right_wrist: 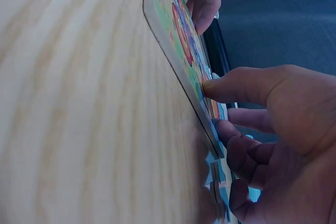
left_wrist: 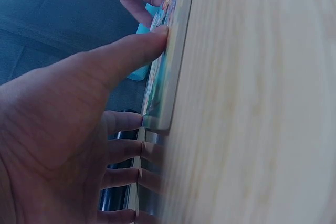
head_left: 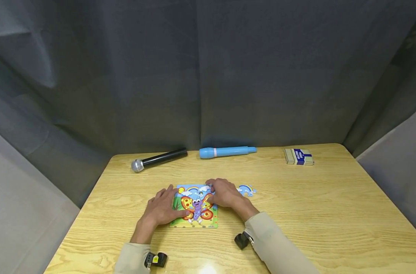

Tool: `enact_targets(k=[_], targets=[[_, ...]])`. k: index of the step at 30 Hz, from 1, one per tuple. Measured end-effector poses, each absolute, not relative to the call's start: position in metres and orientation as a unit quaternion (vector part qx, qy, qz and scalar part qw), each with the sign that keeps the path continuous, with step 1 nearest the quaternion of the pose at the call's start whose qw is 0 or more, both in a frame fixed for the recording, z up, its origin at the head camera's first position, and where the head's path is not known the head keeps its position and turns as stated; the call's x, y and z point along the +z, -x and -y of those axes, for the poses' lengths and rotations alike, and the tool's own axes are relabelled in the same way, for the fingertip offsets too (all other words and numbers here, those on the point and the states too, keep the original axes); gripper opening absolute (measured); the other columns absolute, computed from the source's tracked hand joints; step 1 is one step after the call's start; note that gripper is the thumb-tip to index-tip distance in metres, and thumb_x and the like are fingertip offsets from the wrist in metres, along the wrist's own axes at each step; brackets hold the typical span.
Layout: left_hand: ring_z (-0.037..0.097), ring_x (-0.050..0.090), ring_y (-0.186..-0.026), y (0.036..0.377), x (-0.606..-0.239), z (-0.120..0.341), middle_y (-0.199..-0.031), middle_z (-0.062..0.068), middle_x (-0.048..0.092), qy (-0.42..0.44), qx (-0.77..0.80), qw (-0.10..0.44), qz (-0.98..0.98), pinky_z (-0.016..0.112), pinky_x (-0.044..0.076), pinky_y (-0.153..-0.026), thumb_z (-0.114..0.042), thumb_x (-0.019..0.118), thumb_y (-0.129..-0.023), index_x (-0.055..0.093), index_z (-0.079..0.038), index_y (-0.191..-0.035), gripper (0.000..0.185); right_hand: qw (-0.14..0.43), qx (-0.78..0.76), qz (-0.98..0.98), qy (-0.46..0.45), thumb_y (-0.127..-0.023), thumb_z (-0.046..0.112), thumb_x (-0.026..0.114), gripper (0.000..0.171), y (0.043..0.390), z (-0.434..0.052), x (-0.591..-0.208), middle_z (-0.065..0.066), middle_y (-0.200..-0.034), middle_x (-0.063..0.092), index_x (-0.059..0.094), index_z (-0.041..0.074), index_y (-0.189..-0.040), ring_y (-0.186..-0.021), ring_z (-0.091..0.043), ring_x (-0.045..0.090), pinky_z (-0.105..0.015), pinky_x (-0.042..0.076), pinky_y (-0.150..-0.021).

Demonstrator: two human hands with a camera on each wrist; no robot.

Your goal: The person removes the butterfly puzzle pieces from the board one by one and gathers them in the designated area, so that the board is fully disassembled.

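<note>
Left hand (head_left: 164, 207) low, palm down, fingers (left_wrist: 123, 151) spread and mostly straight, thumb (left_wrist: 126, 56) stretched out sideways toward the right hand (head_left: 225, 192). Right hand turned inward, its thumb (right_wrist: 241, 85) extended, lower fingers (right_wrist: 244, 156) bent; whether they pinch, can't tell. Hands near each other, apart. Left forearm (head_left: 132, 257) comes up from the bottom edge, right forearm (head_left: 280, 243) slants in from lower right. Both sleeved in beige, wrists (head_left: 246, 209) bare.

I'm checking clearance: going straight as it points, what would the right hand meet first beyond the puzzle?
Past the puzzle, the right hand would probably meet the black microphone, though depth is unclear.
</note>
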State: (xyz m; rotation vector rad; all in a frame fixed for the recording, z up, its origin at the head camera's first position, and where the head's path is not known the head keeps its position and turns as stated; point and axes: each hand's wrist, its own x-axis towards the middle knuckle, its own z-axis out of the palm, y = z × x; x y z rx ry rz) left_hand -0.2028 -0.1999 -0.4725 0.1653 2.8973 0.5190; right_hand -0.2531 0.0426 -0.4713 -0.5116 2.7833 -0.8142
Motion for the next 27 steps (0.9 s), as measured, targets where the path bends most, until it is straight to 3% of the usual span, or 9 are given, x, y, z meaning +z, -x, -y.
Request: enact_targets(k=[17, 27], targets=[[0.036, 0.024, -0.147, 0.203, -0.474, 0.200, -0.161, 0.009, 0.025, -0.054, 0.175, 0.097, -0.978, 0.066, 0.025, -0.109, -0.068, 0.070, -0.072, 0.038, -0.018, -0.150, 0.098, 0.025, -0.288, -0.932, 0.219, -0.078, 0.016, 0.080, 0.044, 0.248, -0.051, -0.471, 0.006, -0.086, 0.062, 0.066, 0.016, -0.119, -0.078, -0.011, 0.053, -0.033, 0.045, -0.074], [0.037, 0.025, -0.146, 0.203, -0.473, 0.199, -0.161, 0.010, 0.025, -0.057, 0.171, 0.095, -0.979, 0.066, 0.026, -0.108, -0.067, 0.070, -0.073, 0.038, -0.016, -0.150, 0.098, 0.017, -0.294, -0.931, 0.215, -0.078, 0.025, 0.081, 0.045, 0.243, -0.066, -0.468, 0.000, -0.097, 0.062, 0.064, 0.020, -0.120, -0.084, -0.011, 0.054, -0.038, 0.046, -0.078]])
